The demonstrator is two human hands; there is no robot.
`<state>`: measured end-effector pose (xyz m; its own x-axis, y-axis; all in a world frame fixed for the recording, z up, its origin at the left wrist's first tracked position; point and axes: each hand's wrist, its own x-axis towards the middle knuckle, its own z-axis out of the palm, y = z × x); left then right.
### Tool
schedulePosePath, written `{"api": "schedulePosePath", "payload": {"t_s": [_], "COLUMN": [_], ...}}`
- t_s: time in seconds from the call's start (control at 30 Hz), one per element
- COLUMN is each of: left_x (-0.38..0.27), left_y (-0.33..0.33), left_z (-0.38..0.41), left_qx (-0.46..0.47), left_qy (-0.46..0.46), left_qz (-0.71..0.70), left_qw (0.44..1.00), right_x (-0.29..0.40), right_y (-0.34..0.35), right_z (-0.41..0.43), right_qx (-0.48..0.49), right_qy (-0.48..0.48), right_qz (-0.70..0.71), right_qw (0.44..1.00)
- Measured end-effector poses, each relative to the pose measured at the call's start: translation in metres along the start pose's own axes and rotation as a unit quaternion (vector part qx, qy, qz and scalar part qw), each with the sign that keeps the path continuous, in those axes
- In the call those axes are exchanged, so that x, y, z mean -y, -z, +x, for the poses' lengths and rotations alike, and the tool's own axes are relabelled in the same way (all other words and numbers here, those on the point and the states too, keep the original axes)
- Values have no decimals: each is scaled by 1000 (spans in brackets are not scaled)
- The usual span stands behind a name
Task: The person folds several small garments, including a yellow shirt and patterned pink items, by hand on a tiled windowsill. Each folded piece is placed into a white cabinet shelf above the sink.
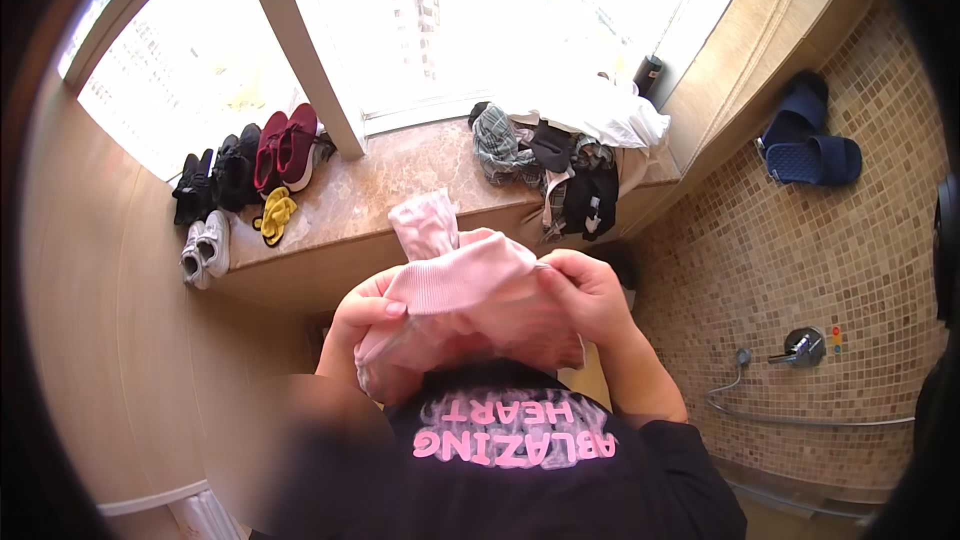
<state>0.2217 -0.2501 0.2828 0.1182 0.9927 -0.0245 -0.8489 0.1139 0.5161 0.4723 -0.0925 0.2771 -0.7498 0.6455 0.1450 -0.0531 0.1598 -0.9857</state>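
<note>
A pink garment with a ribbed band is stretched between my two hands in front of my chest. My left hand pinches the band's left end, thumb on top. At the other end, my right hand grips the band's edge between thumb and fingers. A paler pink part of the cloth sticks up above the band, against the stone ledge. The lower part of the garment hangs close to my black shirt, and its underside is hidden.
On the marble window ledge stand maroon shoes, black shoes, white shoes and a yellow scrunchie-like item. Crumpled clothes lie farther right. Blue slides and a shower tap are by the mosaic tiles.
</note>
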Motion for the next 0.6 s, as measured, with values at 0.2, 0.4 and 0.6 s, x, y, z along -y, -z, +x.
{"api": "schedulePosePath", "payload": {"t_s": [0.2,0.4,0.6], "left_x": [20,92,71], "left_y": [39,88,100], "left_z": [6,9,10], "left_qx": [-57,-55,-105], "left_qy": [-88,153,61], "left_qz": [32,-88,376], "left_qw": [994,983,919], "right_x": [43,46,44], "right_y": [4,-25,-52], "right_z": [-41,-34,-25], "right_qx": [-55,-110,-168], "right_qy": [-35,-76,-60], "right_qz": [256,304,250], "right_qw": [964,943,952]}}
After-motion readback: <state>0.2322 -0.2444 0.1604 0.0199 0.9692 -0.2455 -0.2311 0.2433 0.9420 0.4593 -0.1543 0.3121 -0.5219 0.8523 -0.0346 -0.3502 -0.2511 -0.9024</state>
